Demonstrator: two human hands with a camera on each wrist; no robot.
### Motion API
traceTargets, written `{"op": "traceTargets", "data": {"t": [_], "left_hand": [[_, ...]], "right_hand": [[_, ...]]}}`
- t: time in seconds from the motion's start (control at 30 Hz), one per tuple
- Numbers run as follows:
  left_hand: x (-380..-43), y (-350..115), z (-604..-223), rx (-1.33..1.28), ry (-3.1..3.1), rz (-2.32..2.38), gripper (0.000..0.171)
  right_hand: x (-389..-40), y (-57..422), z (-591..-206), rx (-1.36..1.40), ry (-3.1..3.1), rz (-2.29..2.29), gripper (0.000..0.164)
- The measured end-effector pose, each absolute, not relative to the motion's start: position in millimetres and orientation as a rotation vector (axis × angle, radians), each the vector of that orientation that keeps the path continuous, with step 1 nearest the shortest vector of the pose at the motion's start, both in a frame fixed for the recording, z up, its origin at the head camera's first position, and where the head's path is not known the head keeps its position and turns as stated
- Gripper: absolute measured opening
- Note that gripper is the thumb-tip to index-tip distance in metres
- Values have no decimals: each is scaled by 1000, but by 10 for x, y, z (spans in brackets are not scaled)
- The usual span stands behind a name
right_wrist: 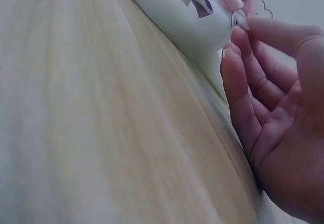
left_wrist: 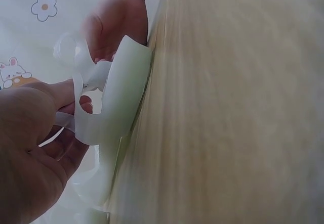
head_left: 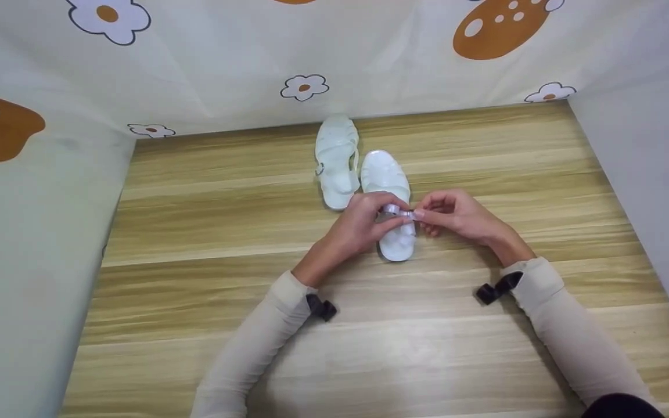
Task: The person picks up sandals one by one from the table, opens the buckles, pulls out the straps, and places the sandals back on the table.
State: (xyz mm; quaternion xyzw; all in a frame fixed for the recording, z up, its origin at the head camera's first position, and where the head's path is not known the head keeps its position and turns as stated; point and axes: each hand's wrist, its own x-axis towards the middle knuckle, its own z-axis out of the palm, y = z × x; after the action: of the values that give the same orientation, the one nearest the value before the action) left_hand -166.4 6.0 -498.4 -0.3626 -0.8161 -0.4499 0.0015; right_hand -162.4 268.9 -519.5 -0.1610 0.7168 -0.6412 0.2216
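Observation:
Two white sandals stand on the wood-grain surface. Over the nearer, right-hand sandal (head_left: 397,247), both hands meet at its ankle strap (head_left: 391,209). My left hand (head_left: 363,217) pinches the strap between thumb and fingers. From the other side, my right hand (head_left: 456,217) pinches the strap's end and small buckle (right_wrist: 237,19) between thumb and forefinger, the other fingers curled below. The left wrist view shows the sandal's pale heel (left_wrist: 126,77) with the strap looping above it. Left of the hands and a bit farther back is the other sandal (head_left: 337,157), untouched.
A pale cloth wall (head_left: 224,75) with flower prints rises behind the sandals, and similar walls (head_left: 21,232) stand at both sides. Wood-grain surface (head_left: 195,232) spreads around the sandals. A black wrist mount (head_left: 322,307) sits on each sleeve.

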Motion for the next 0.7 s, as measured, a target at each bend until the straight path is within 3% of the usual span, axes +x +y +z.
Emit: {"op": "traceTargets", "data": {"t": [0.7], "left_hand": [[-1655, 74, -4992, -1151, -2542, -1415, 19]], "right_hand": [[-1624, 2676, -5224, -470, 1962, -1787, 19]]}}
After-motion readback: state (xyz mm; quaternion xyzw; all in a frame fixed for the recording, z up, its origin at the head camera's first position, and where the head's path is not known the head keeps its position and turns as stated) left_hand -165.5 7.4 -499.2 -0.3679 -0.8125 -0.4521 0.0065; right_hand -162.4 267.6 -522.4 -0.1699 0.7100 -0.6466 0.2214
